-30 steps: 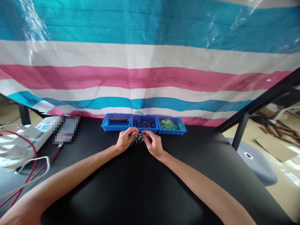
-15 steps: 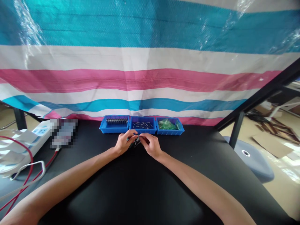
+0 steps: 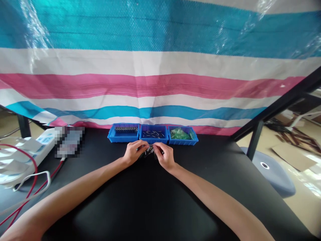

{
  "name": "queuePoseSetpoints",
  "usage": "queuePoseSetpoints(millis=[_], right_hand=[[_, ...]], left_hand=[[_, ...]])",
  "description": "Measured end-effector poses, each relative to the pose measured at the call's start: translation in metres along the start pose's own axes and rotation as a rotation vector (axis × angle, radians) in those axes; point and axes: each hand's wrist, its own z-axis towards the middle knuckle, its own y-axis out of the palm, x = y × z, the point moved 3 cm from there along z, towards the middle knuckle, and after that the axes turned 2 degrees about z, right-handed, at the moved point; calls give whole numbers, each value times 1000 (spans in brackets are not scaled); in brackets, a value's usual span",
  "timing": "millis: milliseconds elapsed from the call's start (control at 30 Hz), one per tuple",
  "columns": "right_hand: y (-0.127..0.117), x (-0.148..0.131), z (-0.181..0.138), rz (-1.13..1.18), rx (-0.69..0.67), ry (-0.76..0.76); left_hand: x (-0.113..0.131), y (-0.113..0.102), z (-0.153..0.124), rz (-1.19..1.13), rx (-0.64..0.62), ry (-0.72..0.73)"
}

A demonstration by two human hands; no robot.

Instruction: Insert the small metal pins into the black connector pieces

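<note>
My left hand (image 3: 134, 153) and my right hand (image 3: 164, 155) meet almost fingertip to fingertip above the black table. Thumb and fingers of each are pinched together, and a thin dark piece seems to run between them, too small to name. A small dark thing shows at the left fingers, another at the right. Under the fingertips lies a bunch of small metallic and dark parts (image 3: 149, 150), partly covered by the hands. Just beyond is the middle blue bin (image 3: 153, 139), holding several thin pin-like metal pieces.
The left blue bin (image 3: 123, 138) holds a row of small metal cylinders; the right blue bin (image 3: 183, 142) holds green translucent pieces. A power strip (image 3: 37, 147) with red and white cables lies left on the black table (image 3: 145, 204). A striped sheet (image 3: 150, 83) hangs behind.
My fingertips have drawn slightly apart, and more of the small parts beneath them shows. The whole view has shifted a little. The bins stay in place.
</note>
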Motion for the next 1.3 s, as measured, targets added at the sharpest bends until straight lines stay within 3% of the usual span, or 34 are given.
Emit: queuePoseSetpoints(millis=[267, 567, 900, 1300], right_hand=[[6, 7, 1, -68, -103, 55], [8, 10, 0, -146, -121, 46], [9, 10, -1, -173, -79, -8], [8, 14, -4, -36, -44, 14]], left_hand=[[6, -3, 1, -40, 29, 88], [5, -5, -3, -121, -14, -134], [3, -2, -4, -195, 0, -165], [5, -3, -3, -172, -53, -183]])
